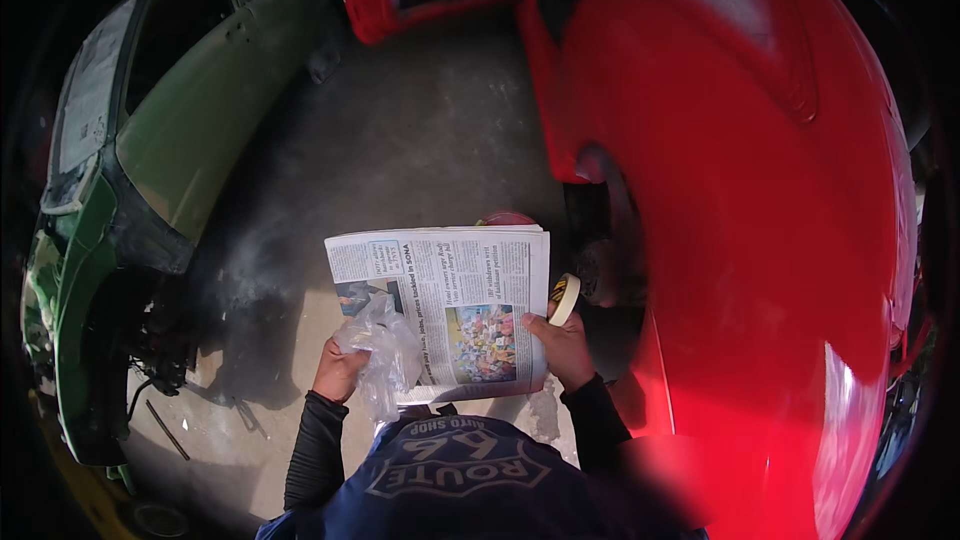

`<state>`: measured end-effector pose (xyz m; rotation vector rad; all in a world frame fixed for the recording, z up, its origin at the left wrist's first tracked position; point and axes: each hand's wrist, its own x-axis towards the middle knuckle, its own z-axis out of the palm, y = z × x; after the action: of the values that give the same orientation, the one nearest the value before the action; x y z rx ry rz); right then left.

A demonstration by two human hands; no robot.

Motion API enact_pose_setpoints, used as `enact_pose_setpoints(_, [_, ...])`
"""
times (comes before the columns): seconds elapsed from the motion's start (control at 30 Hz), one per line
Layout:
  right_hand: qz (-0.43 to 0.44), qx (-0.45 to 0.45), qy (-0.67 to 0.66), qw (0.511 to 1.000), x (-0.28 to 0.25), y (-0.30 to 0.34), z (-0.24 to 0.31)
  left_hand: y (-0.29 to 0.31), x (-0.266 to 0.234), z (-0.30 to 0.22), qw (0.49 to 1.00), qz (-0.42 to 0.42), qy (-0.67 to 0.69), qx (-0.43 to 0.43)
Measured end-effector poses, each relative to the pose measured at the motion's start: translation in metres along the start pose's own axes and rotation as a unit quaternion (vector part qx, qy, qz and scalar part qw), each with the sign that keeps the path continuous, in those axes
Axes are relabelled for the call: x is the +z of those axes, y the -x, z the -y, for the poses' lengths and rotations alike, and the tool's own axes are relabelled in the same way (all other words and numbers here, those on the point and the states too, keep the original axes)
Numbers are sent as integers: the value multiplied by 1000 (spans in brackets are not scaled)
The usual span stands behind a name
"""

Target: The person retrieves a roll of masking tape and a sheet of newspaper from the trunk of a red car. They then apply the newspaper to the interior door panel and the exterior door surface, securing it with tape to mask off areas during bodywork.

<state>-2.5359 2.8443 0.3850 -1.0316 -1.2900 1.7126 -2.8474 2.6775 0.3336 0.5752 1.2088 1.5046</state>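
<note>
Between our hands, our folded newspaper (465, 290) spreads crosswise: right hand (566, 352) pinching its right edge, tape roll (568, 300) at the fingers, left hand (339, 371) clutching clear plastic (388, 352).

Grey floor (420, 130), partly sunlit, separates a green car (195, 140) from a red car (745, 240).

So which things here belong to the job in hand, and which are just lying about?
Apparently in the job:
clear plastic, in the left grip
newspaper, in the right grip
tape roll, at that grip

Seemingly just around:
thin rod on the floor
green car body
red car body, role unclear
</note>
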Motion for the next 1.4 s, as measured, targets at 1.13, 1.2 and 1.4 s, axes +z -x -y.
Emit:
enact_pose_setpoints(1.13, [-196, -29, 133, 971, 59, -1186, 161, -1134, -345, -155, 798, -210, -485, -289])
enact_pose_setpoints(1.2, [-233, -18, 126, 964, 48, -1236, 168, -1204, -326, -169, 777, -198, -527, -281])
enact_pose_setpoints(1.4, [-309, -12, 103, 946, 11, -1388, 172, -1461, -269, -185, 765, -65, -565, -301])
